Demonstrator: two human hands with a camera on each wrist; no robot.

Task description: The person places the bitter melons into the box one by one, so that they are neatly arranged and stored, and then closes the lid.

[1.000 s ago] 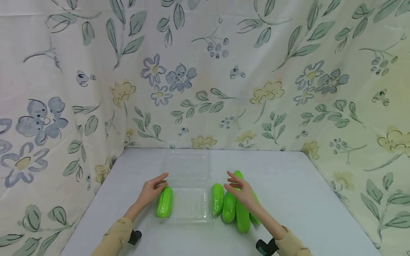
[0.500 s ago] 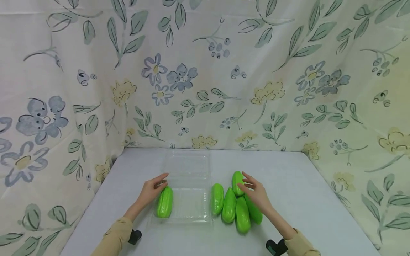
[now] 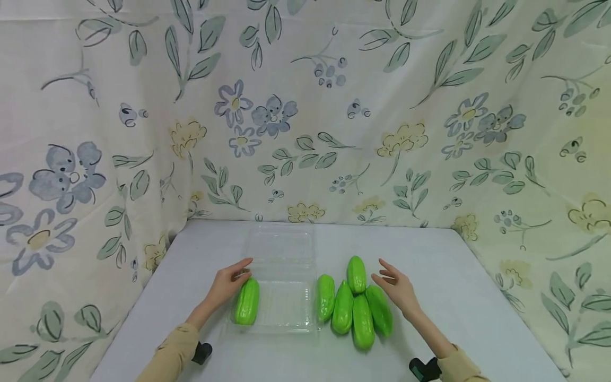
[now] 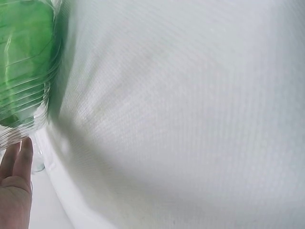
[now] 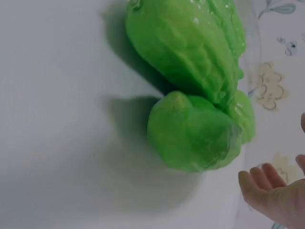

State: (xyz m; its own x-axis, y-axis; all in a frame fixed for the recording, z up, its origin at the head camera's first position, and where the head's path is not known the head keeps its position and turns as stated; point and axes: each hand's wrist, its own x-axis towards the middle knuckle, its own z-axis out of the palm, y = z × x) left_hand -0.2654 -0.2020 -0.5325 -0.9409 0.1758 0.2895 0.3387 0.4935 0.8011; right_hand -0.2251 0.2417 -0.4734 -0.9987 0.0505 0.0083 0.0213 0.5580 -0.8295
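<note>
Touching clear tray at 10 o'clock with relaxed left hand, near green vegetable inside at 9. Hovering with loosely spread right hand at 2 from five vegetables blocking tray.

From where I stand, the left hand blocks the back left corner of a clear plastic tray, and a glossy green oblong vegetable fills its left end. The tray's middle and right offer room for a hand coming down from above; its clear plastic lid lies folded open behind. Low sideways passage from the right is barred by five glossy green oblong vegetables bunched together, the leftmost close by the tray wall. Beyond the right hand, the white tabletop leaves wide room. Pale floral fabric closes off the back.
</note>
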